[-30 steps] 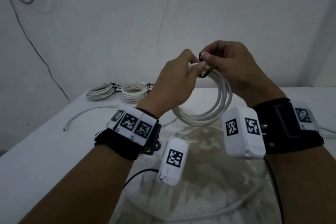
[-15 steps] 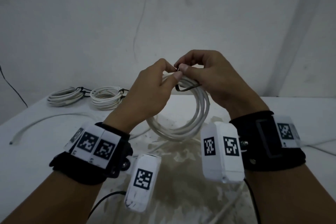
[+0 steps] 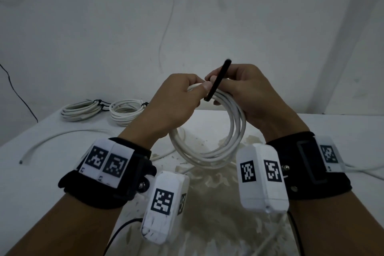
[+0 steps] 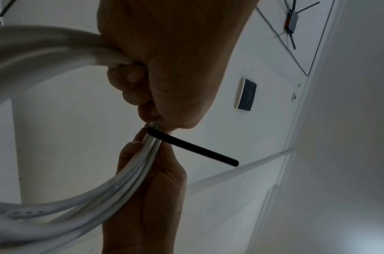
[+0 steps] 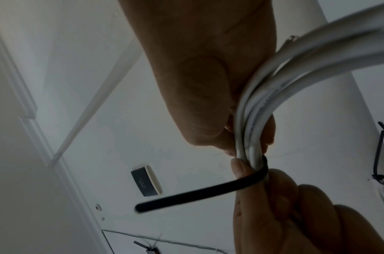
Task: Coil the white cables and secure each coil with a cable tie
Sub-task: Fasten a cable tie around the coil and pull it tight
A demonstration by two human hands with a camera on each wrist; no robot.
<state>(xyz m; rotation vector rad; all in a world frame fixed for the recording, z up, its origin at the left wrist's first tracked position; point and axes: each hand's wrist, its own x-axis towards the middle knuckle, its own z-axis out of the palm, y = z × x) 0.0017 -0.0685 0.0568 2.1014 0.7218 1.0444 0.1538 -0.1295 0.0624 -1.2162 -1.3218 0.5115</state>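
Both hands, left hand (image 3: 176, 104) and right hand (image 3: 249, 93), grip one white coil (image 3: 234, 131) with one black cable tie (image 3: 218, 80); two tied coils (image 3: 104, 109) lie at ten o'clock.

It looked like a bare indoor workroom: plain white walls (image 3: 104, 27), a stained white desk (image 3: 31, 172), tied cable coils (image 3: 81, 108), and a wall-mounted router (image 4: 291, 18).
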